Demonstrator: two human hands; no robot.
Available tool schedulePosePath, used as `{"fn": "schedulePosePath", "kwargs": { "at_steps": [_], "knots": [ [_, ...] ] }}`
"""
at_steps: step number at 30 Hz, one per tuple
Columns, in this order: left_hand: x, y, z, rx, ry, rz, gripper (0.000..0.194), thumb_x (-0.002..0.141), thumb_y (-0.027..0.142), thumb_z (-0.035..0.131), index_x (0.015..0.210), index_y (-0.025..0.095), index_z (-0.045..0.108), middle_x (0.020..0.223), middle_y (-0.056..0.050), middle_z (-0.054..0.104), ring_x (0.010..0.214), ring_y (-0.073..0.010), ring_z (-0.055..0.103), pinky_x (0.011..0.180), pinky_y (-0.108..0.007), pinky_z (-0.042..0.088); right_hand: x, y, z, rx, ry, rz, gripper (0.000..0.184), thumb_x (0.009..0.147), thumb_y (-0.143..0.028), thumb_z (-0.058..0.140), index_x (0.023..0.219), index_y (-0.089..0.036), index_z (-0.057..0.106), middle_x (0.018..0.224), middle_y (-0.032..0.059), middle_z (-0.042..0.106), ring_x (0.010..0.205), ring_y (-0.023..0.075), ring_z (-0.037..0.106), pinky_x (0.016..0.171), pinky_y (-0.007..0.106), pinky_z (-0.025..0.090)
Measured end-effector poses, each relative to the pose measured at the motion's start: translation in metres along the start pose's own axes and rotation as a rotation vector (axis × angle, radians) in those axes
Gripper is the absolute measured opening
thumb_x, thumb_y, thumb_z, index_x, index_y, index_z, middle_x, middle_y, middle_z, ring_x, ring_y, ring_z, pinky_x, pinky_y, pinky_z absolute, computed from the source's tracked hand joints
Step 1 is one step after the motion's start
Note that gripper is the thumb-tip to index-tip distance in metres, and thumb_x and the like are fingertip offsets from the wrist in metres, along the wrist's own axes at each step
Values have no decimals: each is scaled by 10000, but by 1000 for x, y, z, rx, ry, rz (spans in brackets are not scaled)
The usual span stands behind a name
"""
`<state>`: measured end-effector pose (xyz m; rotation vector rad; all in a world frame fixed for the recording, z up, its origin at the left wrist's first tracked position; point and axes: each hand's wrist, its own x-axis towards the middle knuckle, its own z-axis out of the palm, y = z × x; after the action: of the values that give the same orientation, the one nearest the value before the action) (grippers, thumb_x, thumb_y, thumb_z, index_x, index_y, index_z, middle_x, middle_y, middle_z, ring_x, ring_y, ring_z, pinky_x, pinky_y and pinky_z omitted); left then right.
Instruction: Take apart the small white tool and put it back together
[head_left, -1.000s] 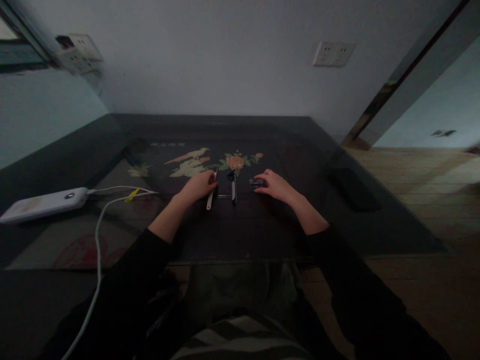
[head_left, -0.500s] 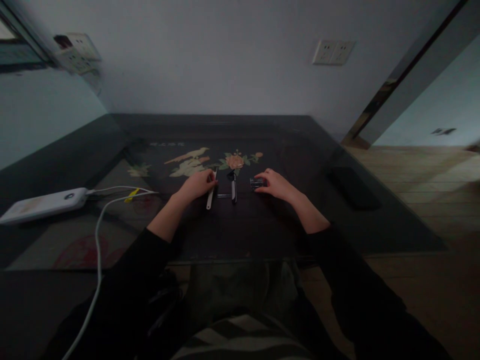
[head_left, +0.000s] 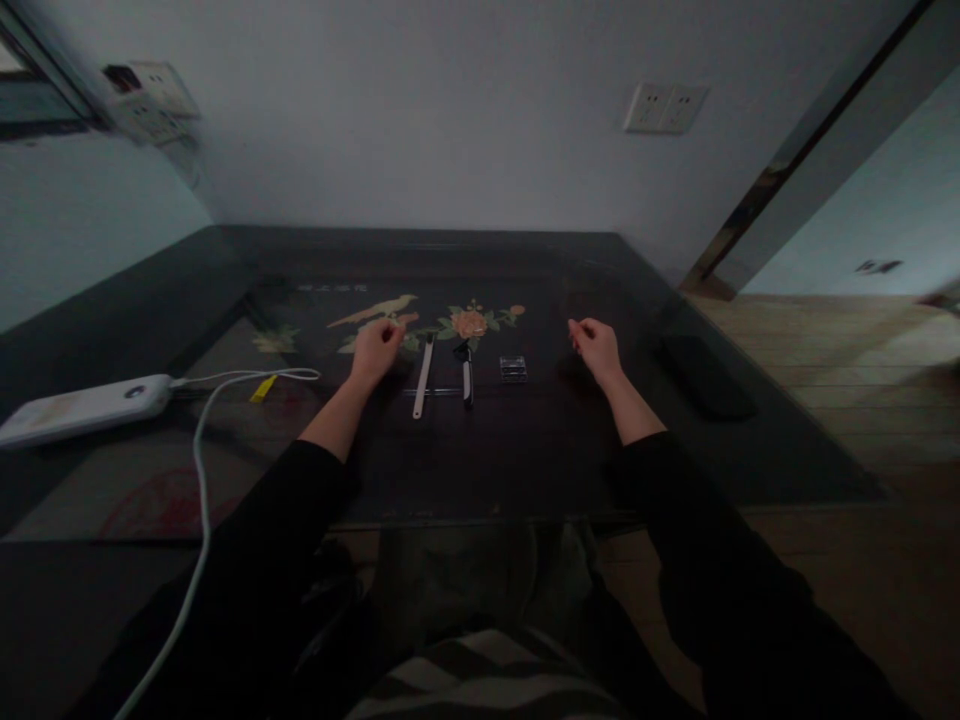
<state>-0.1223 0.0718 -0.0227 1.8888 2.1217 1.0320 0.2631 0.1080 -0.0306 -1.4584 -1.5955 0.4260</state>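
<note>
Three small things lie in a row on the dark glass table (head_left: 525, 470): a thin pale strip (head_left: 423, 377), a short black-and-white tool (head_left: 466, 372) and a small clear box (head_left: 513, 369). My left hand (head_left: 376, 348) rests just left of the pale strip, fingers loosely curled, with nothing in it. My right hand (head_left: 595, 345) hovers to the right of the clear box, fingers curled in, also with nothing in it. Neither hand touches the three things.
A white power bank (head_left: 82, 405) with a white cable (head_left: 196, 470) lies at the table's left. A dark flat object (head_left: 705, 375) sits near the right edge. A flower-and-bird picture (head_left: 420, 322) shows under the glass. Wall sockets (head_left: 665, 107) are behind.
Both hands have let go and drawn apart: the left moved left off the pale strip, the right moved right off the clear box. The three things stay in place.
</note>
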Motion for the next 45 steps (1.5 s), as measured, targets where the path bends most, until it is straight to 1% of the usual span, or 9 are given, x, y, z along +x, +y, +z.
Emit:
{"fn": "schedulePosePath", "kwargs": {
  "at_steps": [4,8,12,15,19,24,31,37,45],
  "knots": [
    [3,-4,2,3,-25,20,340,881,387,458,669,159,596,647,-24,558,641,-153,475,606,-268,307,-2,1,5,-16,32,-32,438,879,-514,488,562,-212,487,504,-9,498,509,140,480,567,271,366],
    [7,-9,5,43,-11,-12,335,879,383,459,679,161,611,655,-26,578,647,-155,480,601,-269,301,-4,-1,8,-39,8,-46,376,858,-451,522,568,-211,510,521,-3,533,539,153,506,587,272,366],
    [9,-7,6,106,-6,-65,328,871,391,460,703,171,635,732,-58,643,693,-178,524,592,-276,293,-3,-1,8,-69,44,24,339,848,-374,529,552,-209,515,513,-1,541,525,155,506,590,273,360],
    [8,-4,6,135,-39,-94,330,870,412,460,758,182,668,818,-84,687,741,-206,568,586,-282,299,0,-3,9,-133,87,105,335,849,-330,517,536,-212,510,512,9,551,547,167,532,612,278,373],
    [6,-3,7,177,-106,-72,359,878,449,440,802,190,677,855,-101,701,782,-236,604,585,-295,310,2,-8,14,-254,94,179,309,852,-314,512,563,-212,550,601,50,617,624,197,574,626,289,376],
    [4,0,8,256,-182,-24,415,897,499,402,847,203,689,932,-103,718,870,-259,632,602,-294,343,-2,-12,20,-372,35,142,254,854,-358,544,685,-205,654,752,76,688,694,208,599,615,283,362],
    [5,-2,10,284,-202,-22,413,912,496,393,881,223,700,968,-84,727,905,-258,640,621,-296,373,-4,-12,16,-307,-43,63,335,897,-399,498,670,-196,637,683,41,661,648,173,581,606,266,358],
    [6,-3,9,271,-211,-19,424,920,497,392,869,214,704,914,-87,724,873,-251,641,626,-290,380,-5,-14,14,-395,-29,55,296,890,-378,518,696,-199,652,729,52,677,697,187,590,612,272,352],
    [6,-2,9,269,-210,-37,420,922,490,397,850,212,704,952,-88,725,890,-249,637,642,-288,394,1,-9,-1,-553,-26,162,287,903,-402,508,788,-214,693,835,89,716,804,235,650,654,295,417]
  ]
}}
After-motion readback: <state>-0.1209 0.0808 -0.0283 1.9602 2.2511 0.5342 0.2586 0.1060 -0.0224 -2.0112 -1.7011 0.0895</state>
